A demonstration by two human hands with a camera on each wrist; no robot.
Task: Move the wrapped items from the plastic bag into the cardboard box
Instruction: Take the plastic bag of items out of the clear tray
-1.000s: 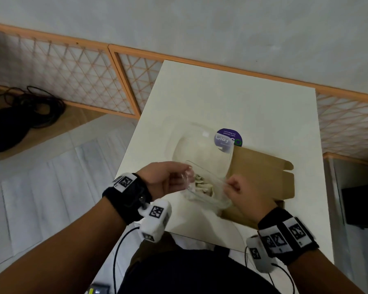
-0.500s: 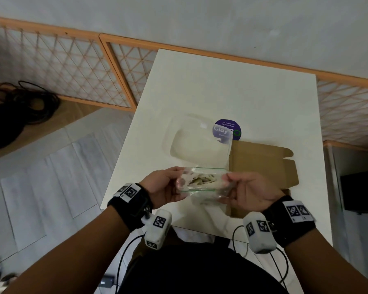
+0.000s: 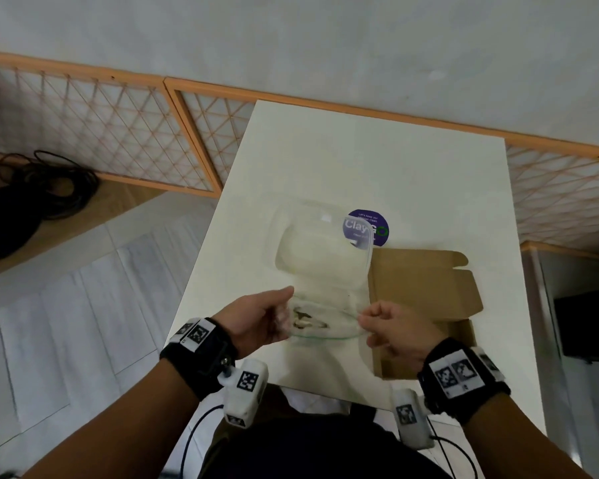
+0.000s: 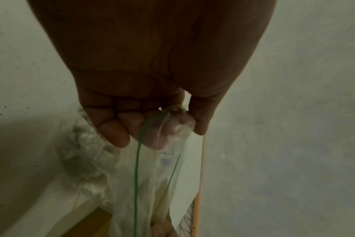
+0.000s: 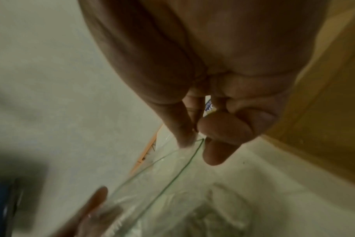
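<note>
A clear plastic zip bag (image 3: 322,257) with a green seal line is held over the white table (image 3: 360,160). My left hand (image 3: 256,319) pinches the left end of its mouth and my right hand (image 3: 395,330) pinches the right end. Pale wrapped items (image 3: 308,323) lie bunched inside, just behind the mouth. The brown cardboard box (image 3: 426,288) lies open to the right of the bag. The left wrist view shows my left hand (image 4: 172,128) gripping the bag (image 4: 152,184), with wrapped items (image 4: 85,152) beside it. In the right wrist view my right hand (image 5: 195,137) pinches the bag (image 5: 162,184) beside the box (image 5: 324,112).
A round purple sticker (image 3: 377,226) sits on the table behind the bag, partly seen through it. An orange lattice fence (image 3: 118,133) runs along the wall. Black cables (image 3: 32,202) lie on the floor at the left. The table's near edge is close to my body.
A second ago the bag hung tilted with my right hand higher. Both hands have levelled out, and the bag's mouth is now stretched sideways between them.
</note>
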